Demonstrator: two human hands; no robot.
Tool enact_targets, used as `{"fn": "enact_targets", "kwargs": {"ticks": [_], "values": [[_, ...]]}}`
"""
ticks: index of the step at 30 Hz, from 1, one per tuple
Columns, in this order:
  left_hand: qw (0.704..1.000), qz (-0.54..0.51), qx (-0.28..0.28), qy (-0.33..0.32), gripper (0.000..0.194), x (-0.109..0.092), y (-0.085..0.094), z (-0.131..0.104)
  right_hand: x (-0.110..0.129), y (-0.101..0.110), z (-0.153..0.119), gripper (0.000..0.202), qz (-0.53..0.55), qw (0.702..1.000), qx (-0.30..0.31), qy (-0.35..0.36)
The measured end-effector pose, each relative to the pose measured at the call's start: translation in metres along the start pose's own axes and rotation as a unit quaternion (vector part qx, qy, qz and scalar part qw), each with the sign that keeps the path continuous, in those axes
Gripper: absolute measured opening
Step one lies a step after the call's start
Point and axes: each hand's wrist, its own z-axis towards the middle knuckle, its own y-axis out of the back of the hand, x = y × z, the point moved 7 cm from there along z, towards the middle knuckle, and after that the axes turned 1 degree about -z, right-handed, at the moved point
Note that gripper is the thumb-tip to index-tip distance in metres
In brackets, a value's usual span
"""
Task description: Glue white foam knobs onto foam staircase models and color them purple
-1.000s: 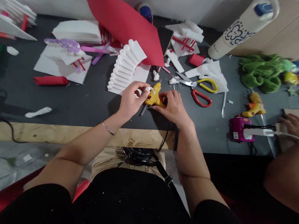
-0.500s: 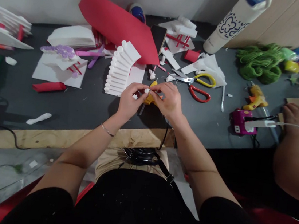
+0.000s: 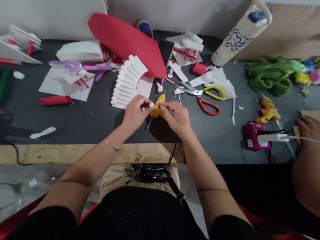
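Observation:
My left hand [image 3: 136, 112] pinches a small white rolled piece [image 3: 151, 105] between thumb and forefinger, its round end facing up. Close beside it, my right hand [image 3: 176, 116] has its thumb and fingertips drawn together; anything between them is too small to make out. Under the fingertips of both hands lies a yellow glue gun [image 3: 157, 111] on the dark table. Left of and beyond my left hand, a fanned row of white strips with rolled ends [image 3: 128, 82] rests on a white sheet. A tiny white figure [image 3: 160, 87] sits just past the glue gun.
Scissors with yellow and red handles [image 3: 203, 94] lie open to the right, near white scraps [image 3: 222, 81]. Behind are a red sheet [image 3: 126, 40], a phone [image 3: 165, 52] and a tall bottle [image 3: 237, 37]. A co-worker's hand [image 3: 312, 128] rests on cardboard at right, past a purple power block [image 3: 255, 135].
My hands have drawn slightly apart, and the white rolled piece stays in my left fingers. The whole view has shifted a little as the head moved.

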Motion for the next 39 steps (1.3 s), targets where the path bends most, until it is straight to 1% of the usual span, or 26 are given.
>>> {"fn": "enact_targets", "kwargs": {"ticks": [3,5,7,9,13,15,16,18,21,23,26,30,35,39], "values": [[1.0,0.024,0.012,-0.008,0.022,-0.007,0.009,0.004,0.001,0.004,0.001,0.024,0.009,1.0,-0.01,-0.001],[0.998,0.051,0.023,-0.016,0.023,-0.01,0.015,0.001,0.004,0.007,0.0,0.026,0.0,1.0,-0.029,0.008],[0.995,0.087,0.039,-0.011,0.024,-0.009,0.019,-0.007,0.005,0.015,-0.001,0.029,-0.025,0.997,-0.066,0.023],[0.99,0.129,0.056,0.007,0.024,-0.002,0.021,-0.02,0.002,0.027,-0.001,0.032,-0.064,0.99,-0.117,0.034],[0.978,0.194,0.068,0.036,0.021,0.015,0.019,-0.052,-0.02,0.056,-0.001,0.036,-0.138,0.965,-0.222,0.025],[0.977,0.203,0.055,0.03,0.019,0.019,0.019,-0.061,-0.033,0.065,0.002,0.035,-0.154,0.955,-0.254,0.02],[0.977,0.205,0.049,0.028,0.019,0.02,0.018,-0.063,-0.04,0.068,0.004,0.034,-0.158,0.952,-0.261,0.018],[0.976,0.212,0.047,0.032,0.02,0.019,0.017,-0.064,-0.053,0.071,0.008,0.031,-0.171,0.95,-0.26,-0.002],[0.971,0.22,0.065,0.059,0.023,0.015,0.016,-0.059,-0.07,0.071,0.013,0.026,-0.212,0.944,-0.243,-0.071],[0.969,0.221,0.077,0.075,0.024,0.01,0.015,-0.057,-0.076,0.071,0.012,0.026,-0.238,0.935,-0.24,-0.112],[0.966,0.225,0.083,0.091,0.025,0.004,0.016,-0.057,-0.078,0.071,0.008,0.028,-0.255,0.926,-0.238,-0.147],[0.964,0.234,0.087,0.095,0.016,-0.001,0.017,-0.058,-0.078,0.067,0.005,0.033,-0.251,0.925,-0.214,-0.189],[0.962,0.243,0.087,0.091,0.005,0.0,0.019,-0.057,-0.074,0.063,0.006,0.04,-0.266,0.927,-0.182,-0.192],[0.959,0.25,0.082,0.105,0.005,0.007,0.02,-0.057,-0.076,0.061,0.003,0.042,-0.279,0.925,-0.157,-0.203]]}}
